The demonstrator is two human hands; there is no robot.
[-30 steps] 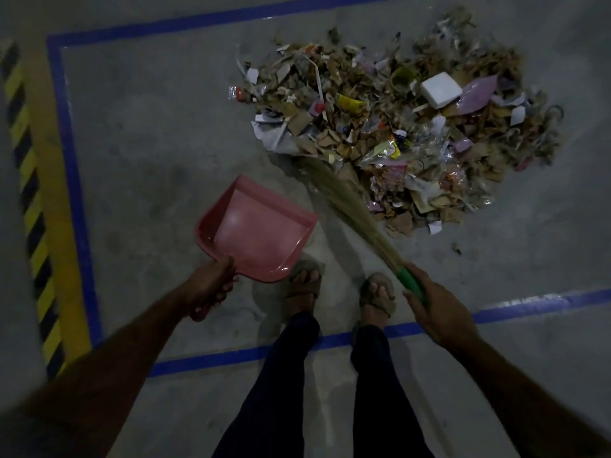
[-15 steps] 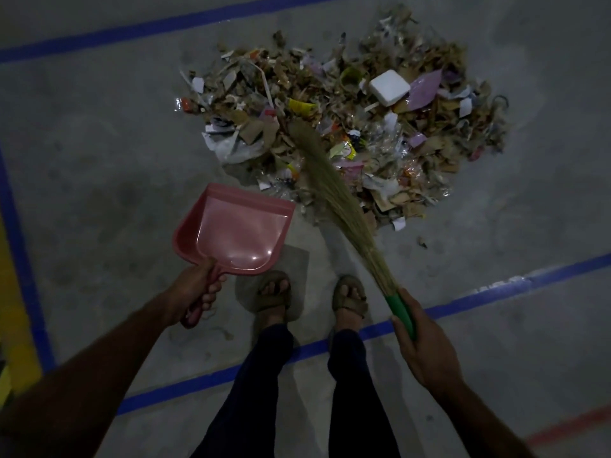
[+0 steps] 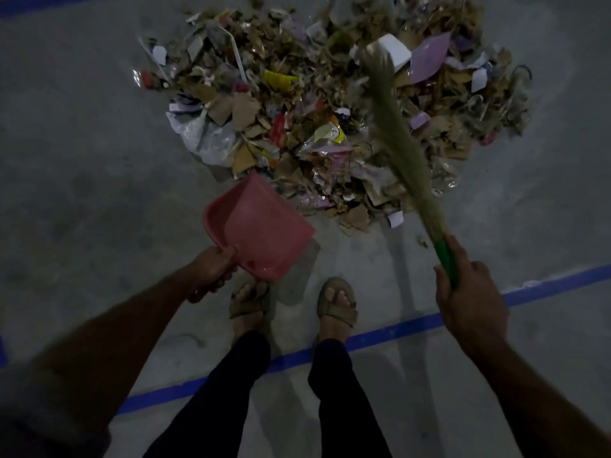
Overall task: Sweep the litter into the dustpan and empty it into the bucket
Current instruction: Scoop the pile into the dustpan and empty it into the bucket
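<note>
Your left hand (image 3: 211, 269) grips the pink dustpan (image 3: 261, 226), its lip just beside the near edge of the litter pile (image 3: 330, 110). Your right hand (image 3: 469, 299) clasps the broom (image 3: 396, 140) by its green handle, bristles lying across the pile's right part.

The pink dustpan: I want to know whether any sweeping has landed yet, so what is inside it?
The dustpan shows only bare pink plastic inside; no litter is visible. The left hand covers its handle end, so that part cannot be checked.
</note>
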